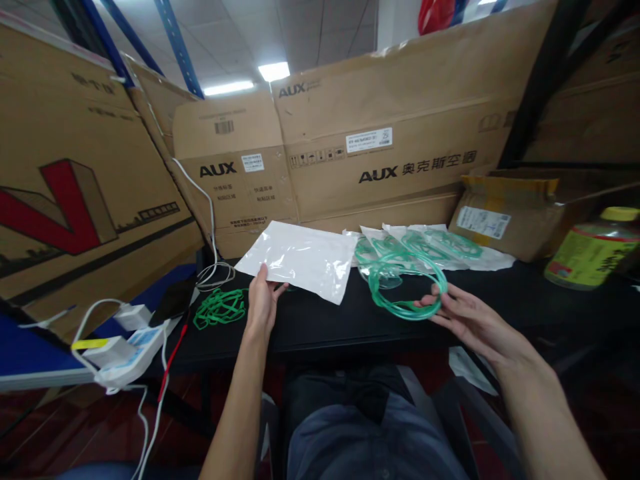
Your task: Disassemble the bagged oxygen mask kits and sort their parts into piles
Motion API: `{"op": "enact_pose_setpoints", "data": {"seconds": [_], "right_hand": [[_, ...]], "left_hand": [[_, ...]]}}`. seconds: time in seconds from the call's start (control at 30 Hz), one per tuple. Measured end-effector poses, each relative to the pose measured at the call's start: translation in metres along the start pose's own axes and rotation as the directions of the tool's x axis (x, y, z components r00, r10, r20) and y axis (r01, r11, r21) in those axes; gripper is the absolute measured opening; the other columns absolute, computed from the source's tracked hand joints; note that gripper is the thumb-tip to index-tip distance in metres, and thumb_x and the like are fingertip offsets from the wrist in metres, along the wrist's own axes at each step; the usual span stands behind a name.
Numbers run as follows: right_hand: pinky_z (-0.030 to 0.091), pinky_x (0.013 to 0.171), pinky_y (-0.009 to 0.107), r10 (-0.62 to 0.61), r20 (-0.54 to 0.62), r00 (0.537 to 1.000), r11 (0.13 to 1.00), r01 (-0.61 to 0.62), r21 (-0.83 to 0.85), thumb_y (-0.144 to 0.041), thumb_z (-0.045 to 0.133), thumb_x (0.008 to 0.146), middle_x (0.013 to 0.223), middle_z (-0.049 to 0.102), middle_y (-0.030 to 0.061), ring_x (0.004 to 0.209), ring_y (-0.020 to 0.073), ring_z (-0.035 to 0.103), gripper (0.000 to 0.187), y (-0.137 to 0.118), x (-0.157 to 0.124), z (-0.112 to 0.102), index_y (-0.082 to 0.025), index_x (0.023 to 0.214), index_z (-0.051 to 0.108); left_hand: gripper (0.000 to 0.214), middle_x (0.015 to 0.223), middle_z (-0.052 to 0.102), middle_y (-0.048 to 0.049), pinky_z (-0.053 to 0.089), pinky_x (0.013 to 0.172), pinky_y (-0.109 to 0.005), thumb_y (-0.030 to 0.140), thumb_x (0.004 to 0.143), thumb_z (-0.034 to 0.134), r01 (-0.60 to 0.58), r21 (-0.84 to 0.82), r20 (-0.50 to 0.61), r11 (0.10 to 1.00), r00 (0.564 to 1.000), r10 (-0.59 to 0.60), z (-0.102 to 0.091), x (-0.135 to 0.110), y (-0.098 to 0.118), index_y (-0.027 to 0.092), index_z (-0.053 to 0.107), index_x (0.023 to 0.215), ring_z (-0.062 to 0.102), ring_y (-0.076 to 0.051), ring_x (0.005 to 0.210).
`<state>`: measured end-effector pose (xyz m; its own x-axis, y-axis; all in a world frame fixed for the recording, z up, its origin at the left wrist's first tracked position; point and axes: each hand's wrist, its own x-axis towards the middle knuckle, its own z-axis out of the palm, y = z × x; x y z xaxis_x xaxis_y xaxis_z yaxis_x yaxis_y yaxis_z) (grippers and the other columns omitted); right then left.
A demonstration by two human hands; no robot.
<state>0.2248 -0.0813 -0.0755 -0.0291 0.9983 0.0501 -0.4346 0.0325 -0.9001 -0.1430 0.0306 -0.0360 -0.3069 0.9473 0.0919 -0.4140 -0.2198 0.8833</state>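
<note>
1. The two hands are well apart. The left hand [263, 300] pinches the white bag [306, 259] at its near left edge, with the thumb on top; some fingers are hidden below.
2. The right hand [465, 319] closes its fingers and thumb on the right side of the green tube coil [411, 313], which is in front of the row of packed bags [493, 259].
3. The coil seems light, soft and a little springy. Its loops could spread, so it is better to hold all the strands together at one side.
4. The white bag looks thin, shiny and perhaps slippery; an edge is the safest place to grip.
5. Green straps [220, 310] lie in a loose heap on the worktop [325, 337].
</note>
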Motion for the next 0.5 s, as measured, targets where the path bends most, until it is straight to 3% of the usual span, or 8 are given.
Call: {"op": "enact_pose_setpoints", "data": {"seconds": [0.1,0.2,0.37,0.5], "right_hand": [[0.059,0.100,0.044,-0.008,-0.112,0.994,1.000,0.006,-0.020,-0.037,0.092,0.066,0.098,0.081,0.0072,0.104,0.0328,0.075,0.035,0.006,-0.004,-0.033,-0.025,0.095,0.076],[0.054,0.106,0.047,-0.017,-0.159,0.987,0.999,0.012,-0.034,-0.038,0.092,0.065,0.098,0.081,0.0066,0.108,0.0341,0.074,0.034,0.011,-0.007,-0.050,-0.026,0.093,0.077],[0.048,0.111,0.050,-0.016,-0.147,0.989,1.000,0.014,-0.011,-0.037,0.091,0.067,0.097,0.081,0.0066,0.111,0.0346,0.072,0.031,0.012,-0.008,-0.049,-0.025,0.092,0.076],[0.046,0.112,0.054,-0.025,-0.150,0.988,1.000,0.023,-0.016,-0.035,0.088,0.071,0.100,0.081,0.0087,0.111,0.0359,0.072,0.027,0.012,-0.008,-0.046,-0.024,0.093,0.076]], "left_hand": [[0.019,0.108,0.071,-0.0092,0.061,0.073,-0.027,0.024,0.099,0.051,-0.037,0.025,-0.053,0.999,0.998,0.038,-0.002,0.016,0.005,0.016,0.064,0.110,0.068,-0.015,0.085],[0.014,0.107,0.070,-0.0080,0.063,0.078,-0.029,0.014,0.095,0.053,-0.055,0.058,-0.057,0.997,0.997,0.058,0.003,0.032,0.005,0.014,0.064,0.104,0.068,-0.014,0.085],[0.010,0.096,0.069,-0.0075,0.064,0.083,-0.031,0.006,0.087,0.064,-0.046,0.132,0.003,0.990,0.999,0.046,0.018,0.052,-0.003,0.010,0.064,0.096,0.068,-0.013,0.083],[0.039,0.092,0.069,-0.0053,0.064,0.081,-0.028,0.002,0.075,0.076,-0.034,0.186,0.039,0.982,0.999,0.027,0.023,0.063,-0.008,0.012,0.063,0.110,0.069,-0.013,0.082]]}}
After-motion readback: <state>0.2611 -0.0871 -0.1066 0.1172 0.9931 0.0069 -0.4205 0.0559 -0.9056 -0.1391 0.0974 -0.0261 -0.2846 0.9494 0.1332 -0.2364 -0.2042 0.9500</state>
